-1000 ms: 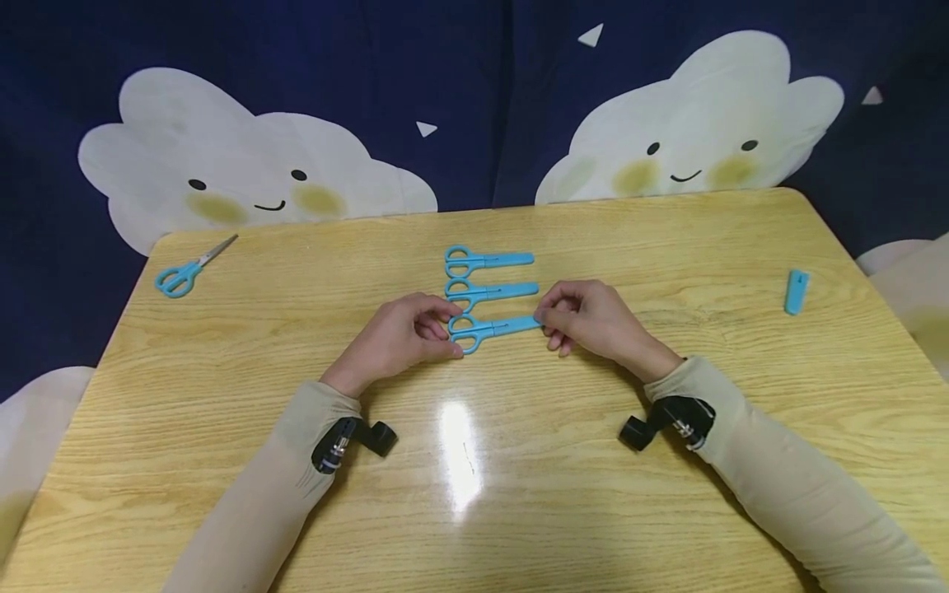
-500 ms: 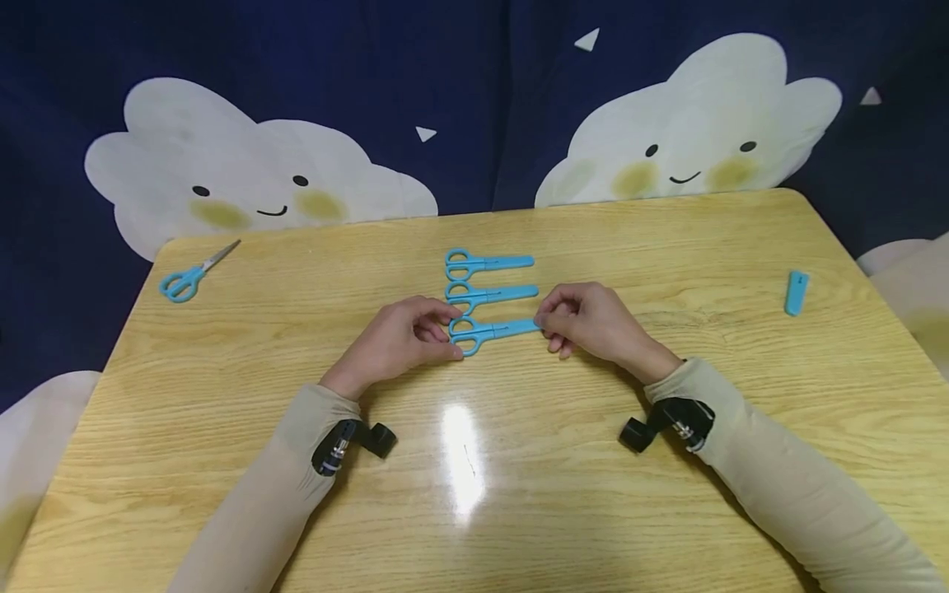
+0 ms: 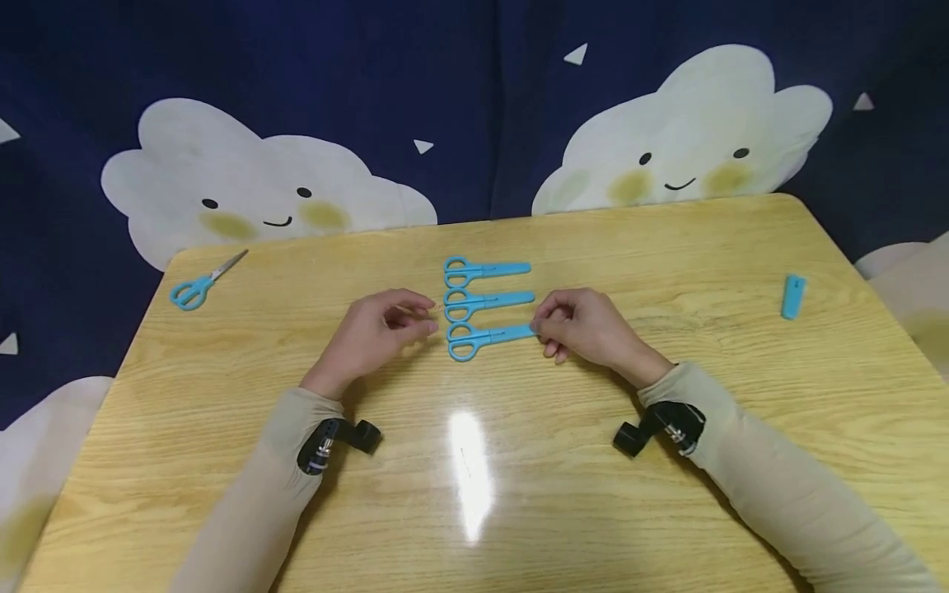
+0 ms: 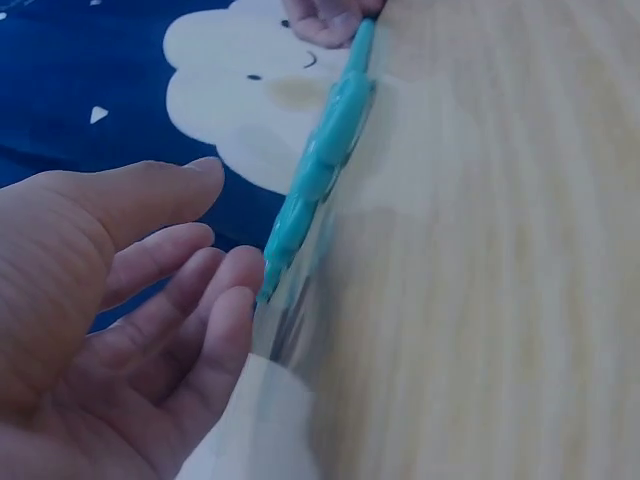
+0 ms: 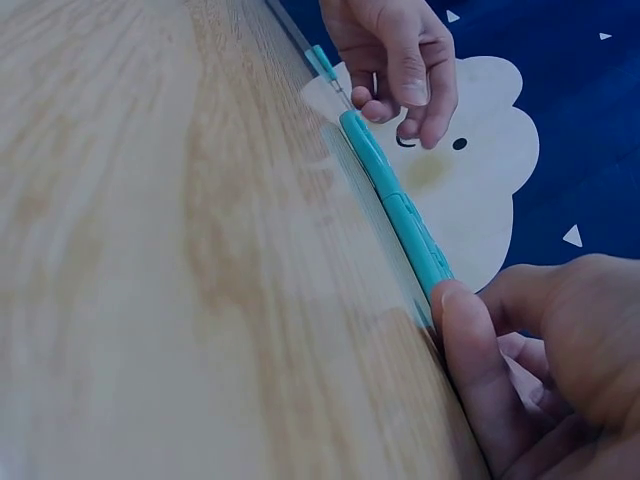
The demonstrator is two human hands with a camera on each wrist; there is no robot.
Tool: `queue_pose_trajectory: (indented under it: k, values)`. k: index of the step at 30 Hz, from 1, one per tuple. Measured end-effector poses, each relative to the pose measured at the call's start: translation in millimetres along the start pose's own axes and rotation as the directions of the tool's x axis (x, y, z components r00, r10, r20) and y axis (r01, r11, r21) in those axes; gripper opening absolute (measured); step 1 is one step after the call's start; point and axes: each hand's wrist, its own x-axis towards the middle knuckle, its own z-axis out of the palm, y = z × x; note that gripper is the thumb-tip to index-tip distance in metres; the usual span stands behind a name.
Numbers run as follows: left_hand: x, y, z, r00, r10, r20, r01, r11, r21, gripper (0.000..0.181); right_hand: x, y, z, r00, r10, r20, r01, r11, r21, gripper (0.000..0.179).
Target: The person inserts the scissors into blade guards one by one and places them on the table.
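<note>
Three pairs of blue scissors in blue sheaths lie one below another mid-table: the far pair [image 3: 485, 270], the middle pair [image 3: 487, 302] and the near pair [image 3: 485, 336]. My right hand [image 3: 583, 328] pinches the sheath tip of the near scissors between thumb and forefinger, as the right wrist view also shows at close range. Left of the handles is my left hand [image 3: 374, 333], fingers loosely bent and apart from the scissors. In the left wrist view nothing lies between the left thumb and fingers [image 4: 185, 290].
Unsheathed blue scissors [image 3: 194, 291] lie at the table's far left, blades bared toward the back. A loose blue sheath [image 3: 793, 296] sits at the far right. Behind the wooden table [image 3: 563, 494] hangs a dark blue curtain [image 3: 356, 66] with cloud prints.
My left hand has let go of the near scissors' handles and moved left. The right hand keeps its pinch on the sheath tip. The head view has shifted slightly.
</note>
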Motion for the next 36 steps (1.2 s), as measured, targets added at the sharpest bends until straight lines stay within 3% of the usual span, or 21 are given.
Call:
queue_pose_trajectory:
  k: [12,18,23,31,34,36]
  values:
    - [-2.3,-16.8,-27.3,0.989,-0.003,-0.148,0.013,0.997,0.072,0.026,-0.2,1,-1,1.0,-0.007,-0.019,0.007,1.0,-0.03,0.016]
    - [-3.1,-30.1,-40.7,0.982,-0.018,-0.186,0.035,0.996,0.086,0.028,-1.9,1,0,1.0,-0.003,-0.008,0.003,1.0,-0.02,0.017]
    - [-9.5,-40.5,-56.3,0.968,-0.057,-0.245,0.081,0.993,0.088,0.03,0.0,1,3,1.0,-0.009,-0.002,0.009,1.0,-0.021,0.018]
    - [-21.6,-52.2,-87.4,0.922,-0.129,-0.365,0.171,0.982,0.085,0.037,0.4,-1,4,1.0,-0.01,-0.002,0.01,1.0,-0.024,0.017]
    - [-22.6,-58.9,-98.6,0.894,-0.174,-0.413,0.201,0.979,0.023,0.04,-0.8,-1,2,1.0,-0.007,-0.006,0.007,1.0,-0.02,0.017]
    - [-21.7,-63.4,-104.9,0.866,-0.222,-0.447,0.229,0.973,-0.039,0.04,-1.3,0,2,1.0,-0.011,-0.009,0.01,1.0,-0.019,0.016]
